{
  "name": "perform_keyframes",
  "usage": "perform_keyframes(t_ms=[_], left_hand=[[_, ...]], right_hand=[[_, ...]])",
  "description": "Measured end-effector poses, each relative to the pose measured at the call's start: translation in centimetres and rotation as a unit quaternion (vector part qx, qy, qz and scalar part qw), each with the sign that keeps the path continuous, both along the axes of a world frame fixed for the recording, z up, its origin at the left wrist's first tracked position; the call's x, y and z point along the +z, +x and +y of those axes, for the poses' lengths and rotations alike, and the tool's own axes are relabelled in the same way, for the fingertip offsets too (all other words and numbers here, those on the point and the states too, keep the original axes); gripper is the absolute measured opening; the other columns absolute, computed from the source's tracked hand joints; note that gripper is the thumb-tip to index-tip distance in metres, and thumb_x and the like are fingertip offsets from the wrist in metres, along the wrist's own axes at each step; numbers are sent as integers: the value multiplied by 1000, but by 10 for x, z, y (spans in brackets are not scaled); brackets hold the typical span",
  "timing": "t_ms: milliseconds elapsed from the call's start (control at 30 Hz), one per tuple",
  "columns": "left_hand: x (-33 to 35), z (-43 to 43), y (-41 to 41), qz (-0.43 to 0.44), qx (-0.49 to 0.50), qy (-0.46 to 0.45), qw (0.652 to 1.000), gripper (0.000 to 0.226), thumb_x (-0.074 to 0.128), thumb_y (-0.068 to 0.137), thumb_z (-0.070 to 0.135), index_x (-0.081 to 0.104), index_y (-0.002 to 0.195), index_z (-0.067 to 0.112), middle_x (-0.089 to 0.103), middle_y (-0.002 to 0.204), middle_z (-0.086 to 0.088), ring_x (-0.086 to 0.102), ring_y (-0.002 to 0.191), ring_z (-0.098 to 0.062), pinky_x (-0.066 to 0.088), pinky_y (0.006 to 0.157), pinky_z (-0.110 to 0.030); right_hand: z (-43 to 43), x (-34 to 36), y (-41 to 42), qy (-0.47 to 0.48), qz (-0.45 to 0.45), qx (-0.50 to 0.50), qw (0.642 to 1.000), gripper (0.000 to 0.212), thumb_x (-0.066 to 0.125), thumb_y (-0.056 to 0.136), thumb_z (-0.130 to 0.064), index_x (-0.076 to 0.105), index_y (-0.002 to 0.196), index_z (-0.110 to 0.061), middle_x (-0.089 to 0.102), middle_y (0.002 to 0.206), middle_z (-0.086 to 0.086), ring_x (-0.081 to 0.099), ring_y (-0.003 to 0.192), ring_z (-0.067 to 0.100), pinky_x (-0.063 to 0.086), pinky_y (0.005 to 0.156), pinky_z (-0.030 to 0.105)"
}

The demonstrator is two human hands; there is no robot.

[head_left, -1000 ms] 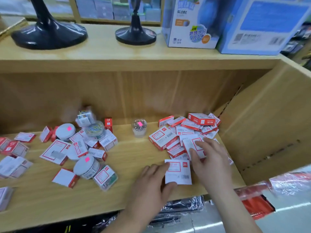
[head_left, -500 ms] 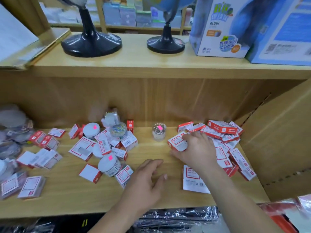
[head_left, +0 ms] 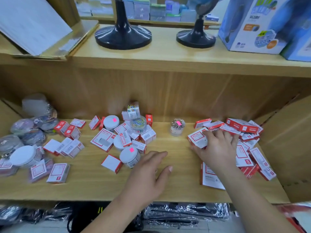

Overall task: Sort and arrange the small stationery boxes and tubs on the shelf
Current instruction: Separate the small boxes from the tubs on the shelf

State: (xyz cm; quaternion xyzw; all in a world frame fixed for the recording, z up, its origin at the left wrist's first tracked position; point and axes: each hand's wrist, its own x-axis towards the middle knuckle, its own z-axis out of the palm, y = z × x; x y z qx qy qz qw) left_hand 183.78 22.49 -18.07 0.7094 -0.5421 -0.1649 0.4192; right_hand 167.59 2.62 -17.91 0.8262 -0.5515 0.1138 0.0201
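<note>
Red-and-white stationery boxes lie in loose heaps on the wooden shelf [head_left: 178, 190]. My right hand [head_left: 217, 145] lies spread over the right heap, thumb and fingers closed around one red-and-white box [head_left: 197, 138] at its left edge. A larger flat box [head_left: 210, 179] lies under my right forearm. My left hand [head_left: 149, 170] rests palm down on bare wood, fingers apart, holding nothing, just right of a white-lidded tub [head_left: 129, 156] with a pink sticker. A clear tub of paper clips [head_left: 177, 127] stands alone between the heaps.
A middle heap holds more boxes, a white tub [head_left: 111, 122] and a tub of coloured clips [head_left: 138, 123]. Bagged items [head_left: 28, 130] sit far left. Two black globe stands [head_left: 122, 34] and blue cartons [head_left: 252, 26] occupy the upper shelf. A side panel [head_left: 291, 140] closes the right.
My right hand left the large flat box at the front and moved back onto the right heap, closing on a box. My left hand came off the flat box. The view shifted left.
</note>
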Motion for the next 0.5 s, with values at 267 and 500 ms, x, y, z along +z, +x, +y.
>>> perform_keyframes(t_ms=[267,500], left_hand=[[3,42,54,-117,125,-68,983,25,70,89,29,71,114,23,63,112,12,61,103,-13,51,87,-34],[-13,41,87,-190,126,89,970,41,64,81,62,61,97,25,66,94,7,59,97,-23,50,83,-42]], right_hand=[[101,11,76,285,-303,205,886,23,80,79,-29,69,92,-44,69,91,-20,64,87,-1,51,74,22],[129,-27,85,310,-270,173,895,64,84,54,-61,63,113,-46,69,106,-21,66,100,2,55,88,35]])
